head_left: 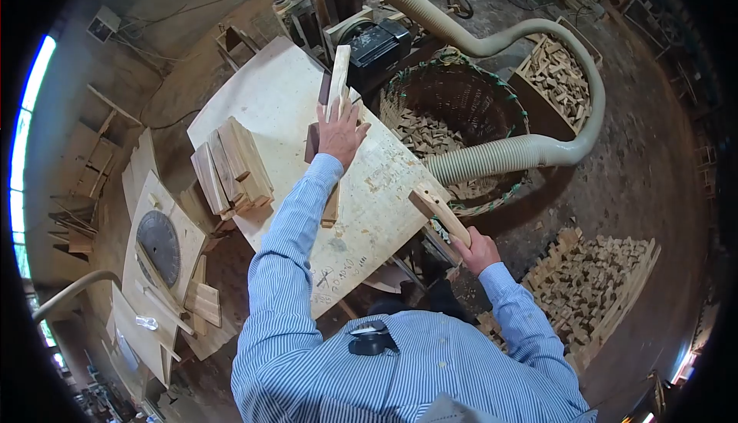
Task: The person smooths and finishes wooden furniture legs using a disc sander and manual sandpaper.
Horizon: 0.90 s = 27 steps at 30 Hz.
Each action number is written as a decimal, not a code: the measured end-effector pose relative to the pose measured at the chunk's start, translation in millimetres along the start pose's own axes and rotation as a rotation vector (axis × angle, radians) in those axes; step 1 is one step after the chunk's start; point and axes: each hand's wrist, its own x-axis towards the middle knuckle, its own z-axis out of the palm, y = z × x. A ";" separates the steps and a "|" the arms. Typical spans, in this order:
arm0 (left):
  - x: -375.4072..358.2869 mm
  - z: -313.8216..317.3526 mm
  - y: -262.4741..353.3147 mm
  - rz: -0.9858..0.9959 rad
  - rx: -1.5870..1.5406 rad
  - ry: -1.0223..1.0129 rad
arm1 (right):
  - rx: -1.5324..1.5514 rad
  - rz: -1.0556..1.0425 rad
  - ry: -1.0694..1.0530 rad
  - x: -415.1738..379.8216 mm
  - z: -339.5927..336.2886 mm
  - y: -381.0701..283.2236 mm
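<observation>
My left hand point(343, 131) lies with its fingers spread on a pale wood strip point(339, 73) near the machine at the table's back edge. Under and beside that hand are dark guide pieces point(312, 143) and the near end of another wood piece point(330, 209). At the table's right edge, my right hand point(480, 251) is wrapped round the near end of a wooden bar point(444, 214) with small dark holes. A stack of wood boards point(233, 163) lies on the left part of the pale table point(369, 248).
Behind the table stands a dark motor point(377, 45). A wicker basket point(519, 104) of wood blocks is at the right, crossed by a thick ribbed hose point(492, 159). More blocks point(592, 292) are piled at the lower right. A round saw blade point(158, 245) lies at the left.
</observation>
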 end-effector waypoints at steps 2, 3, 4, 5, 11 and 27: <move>3.0 0.1 4.9 0.005 -0.037 -0.069 | 0.006 0.007 0.002 -9.1 0.3 8.4; 7.2 0.4 7.6 0.007 -0.032 -0.065 | 0.007 0.011 0.007 -11.2 -1.5 10.9; 12.0 0.8 10.9 0.014 -0.001 -0.076 | 0.010 0.005 0.010 -13.5 -3.3 13.2; 15.9 2.6 12.4 0.016 0.032 -0.089 | 0.040 0.025 -0.009 -16.1 -4.4 15.6; 25.6 -11.9 42.7 -0.107 -0.067 -0.011 | 0.057 -0.074 0.019 -24.3 -4.2 29.3; -126.9 -117.6 -97.4 -0.707 0.261 -0.048 | 0.090 -0.089 0.015 -26.8 -1.5 47.1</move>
